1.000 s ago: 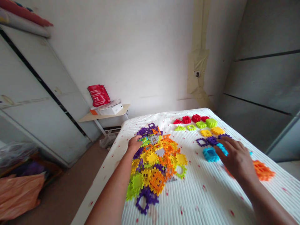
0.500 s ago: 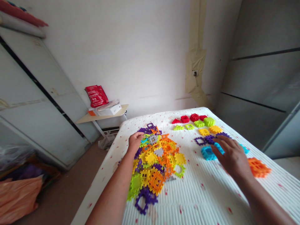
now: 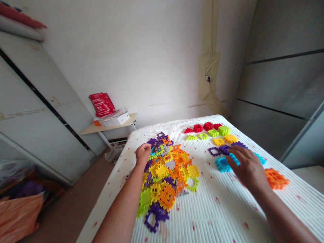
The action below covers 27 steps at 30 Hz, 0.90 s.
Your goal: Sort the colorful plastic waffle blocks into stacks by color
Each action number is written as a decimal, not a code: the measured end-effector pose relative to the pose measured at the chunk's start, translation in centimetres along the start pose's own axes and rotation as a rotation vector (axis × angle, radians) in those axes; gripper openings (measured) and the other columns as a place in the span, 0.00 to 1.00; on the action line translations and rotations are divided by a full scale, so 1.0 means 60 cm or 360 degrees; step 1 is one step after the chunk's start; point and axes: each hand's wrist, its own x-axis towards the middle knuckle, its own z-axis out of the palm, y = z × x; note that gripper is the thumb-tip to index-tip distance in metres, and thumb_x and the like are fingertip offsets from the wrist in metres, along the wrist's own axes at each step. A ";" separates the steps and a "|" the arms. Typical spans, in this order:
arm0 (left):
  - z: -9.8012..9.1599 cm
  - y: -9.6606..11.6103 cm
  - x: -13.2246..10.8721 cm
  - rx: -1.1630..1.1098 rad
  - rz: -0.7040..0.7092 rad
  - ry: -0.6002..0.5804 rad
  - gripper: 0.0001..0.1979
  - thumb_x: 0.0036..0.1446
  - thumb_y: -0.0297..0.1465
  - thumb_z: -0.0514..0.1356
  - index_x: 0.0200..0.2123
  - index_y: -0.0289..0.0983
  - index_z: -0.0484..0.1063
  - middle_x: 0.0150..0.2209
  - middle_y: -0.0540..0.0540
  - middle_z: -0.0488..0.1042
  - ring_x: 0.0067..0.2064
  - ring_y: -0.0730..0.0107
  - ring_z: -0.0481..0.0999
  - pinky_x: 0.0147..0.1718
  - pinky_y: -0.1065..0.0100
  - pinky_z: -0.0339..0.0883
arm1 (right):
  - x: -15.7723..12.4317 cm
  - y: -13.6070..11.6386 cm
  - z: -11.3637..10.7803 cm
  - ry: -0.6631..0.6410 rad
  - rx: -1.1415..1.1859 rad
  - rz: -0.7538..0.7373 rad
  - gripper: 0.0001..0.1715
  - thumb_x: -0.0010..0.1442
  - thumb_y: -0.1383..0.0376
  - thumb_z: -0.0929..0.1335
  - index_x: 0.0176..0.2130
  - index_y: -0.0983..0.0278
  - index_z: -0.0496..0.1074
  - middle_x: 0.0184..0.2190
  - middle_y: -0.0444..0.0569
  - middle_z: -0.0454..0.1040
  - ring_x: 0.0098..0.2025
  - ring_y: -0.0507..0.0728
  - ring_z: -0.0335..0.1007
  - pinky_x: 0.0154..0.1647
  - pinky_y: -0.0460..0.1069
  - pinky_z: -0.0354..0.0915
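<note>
A mixed pile of notched plastic building tiles [image 3: 162, 171] in yellow, orange, purple, green and grey lies left of centre on the white bed cover. My left hand [image 3: 143, 154] is at the pile's far left edge, its fingers curled closed; what they hold, if anything, is hidden. To the right, my right hand [image 3: 249, 167] reaches over the blue tiles [image 3: 223, 164], thumb and fingers apart. Its fingertips are close to the purple tiles [image 3: 224, 149], and part of the blue row is hidden beneath it. Orange tiles [image 3: 277, 179] lie beside its wrist.
Beyond the right hand sit yellow tiles [image 3: 231, 138], green tiles [image 3: 224, 130] and red tiles [image 3: 208, 126], grouped by colour. A small side table [image 3: 88, 129] with a red bag [image 3: 101, 104] stands past the bed's left edge. Grey cabinets flank both sides.
My left hand has drawn slightly back from the pile, its fingers more curled in. The right hand stays over the blue tiles. The view has shifted a little.
</note>
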 end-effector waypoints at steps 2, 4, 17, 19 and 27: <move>-0.004 -0.005 0.000 0.0262 -0.0026 -0.0044 0.13 0.59 0.36 0.57 0.44 0.35 0.70 0.45 0.43 0.73 0.45 0.64 0.73 0.44 0.57 0.69 | 0.000 -0.001 0.001 0.0011 0.0010 -0.0015 0.21 0.64 0.55 0.61 0.42 0.66 0.74 0.44 0.56 0.74 0.45 0.63 0.68 0.46 0.58 0.65; -0.003 -0.005 -0.003 0.0488 -0.0043 -0.0093 0.13 0.58 0.37 0.58 0.44 0.36 0.71 0.47 0.44 0.72 0.47 0.64 0.72 0.45 0.57 0.68 | 0.001 -0.002 0.001 0.0027 0.0024 -0.0035 0.20 0.63 0.56 0.61 0.41 0.67 0.74 0.43 0.57 0.74 0.44 0.63 0.69 0.45 0.58 0.65; 0.008 0.017 -0.001 0.1101 0.0085 -0.0301 0.08 0.44 0.36 0.59 0.29 0.40 0.73 0.30 0.46 0.78 0.37 0.56 0.77 0.32 0.67 0.64 | 0.012 -0.048 -0.016 -0.0198 0.0202 0.0080 0.12 0.62 0.64 0.63 0.43 0.63 0.74 0.45 0.55 0.73 0.46 0.62 0.66 0.47 0.58 0.63; 0.009 0.022 -0.002 0.1174 0.0074 -0.0296 0.11 0.45 0.37 0.58 0.32 0.40 0.73 0.32 0.43 0.78 0.37 0.50 0.77 0.33 0.62 0.64 | 0.013 -0.059 -0.017 -0.0251 0.0248 0.0073 0.11 0.61 0.65 0.64 0.42 0.62 0.73 0.45 0.55 0.73 0.46 0.62 0.66 0.46 0.58 0.63; -0.011 0.073 -0.040 0.1457 0.0255 -0.0182 0.22 0.54 0.39 0.49 0.50 0.38 0.68 0.43 0.35 0.76 0.46 0.45 0.73 0.42 0.51 0.59 | 0.007 -0.102 -0.016 -0.0433 0.0306 -0.0144 0.08 0.59 0.66 0.66 0.40 0.63 0.72 0.46 0.54 0.72 0.44 0.60 0.64 0.42 0.55 0.59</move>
